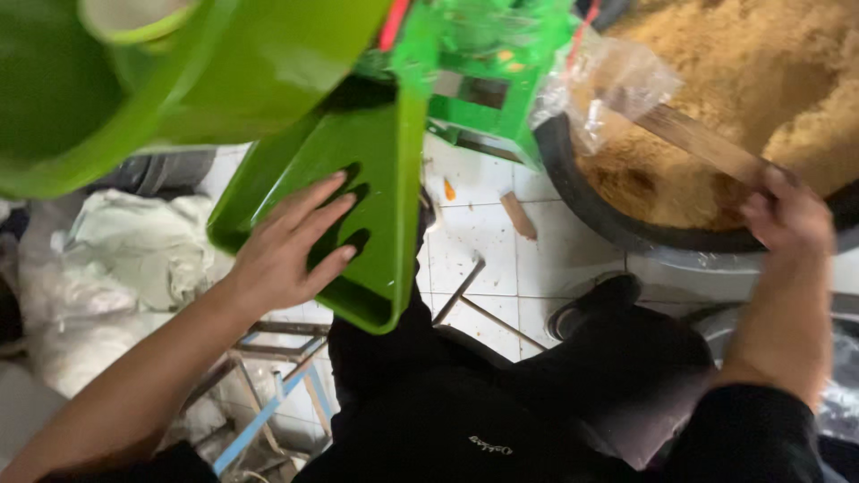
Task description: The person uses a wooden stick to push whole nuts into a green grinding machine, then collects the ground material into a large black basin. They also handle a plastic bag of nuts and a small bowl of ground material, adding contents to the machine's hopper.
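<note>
My left hand (291, 246) lies flat, fingers spread, on the sloping green metal chute (385, 179) of a green machine (268, 63). My right hand (787, 215) is closed around a wooden stick (707, 143) that reaches into a large black basin (591, 201) filled with tan, sawdust-like material (761, 80). A crumpled clear plastic bag (608, 85) hangs over the stick at the basin's near rim. My dark-clothed legs fill the bottom of the view.
White floor tiles (488, 241) lie under the chute, with a small wood scrap (518, 216) and thin metal rods (461, 291) on them. A dark shoe (595, 300) rests by the basin. Pale crumpled sacks (125, 250) sit at left, and a blue-and-metal frame (268, 402) stands below.
</note>
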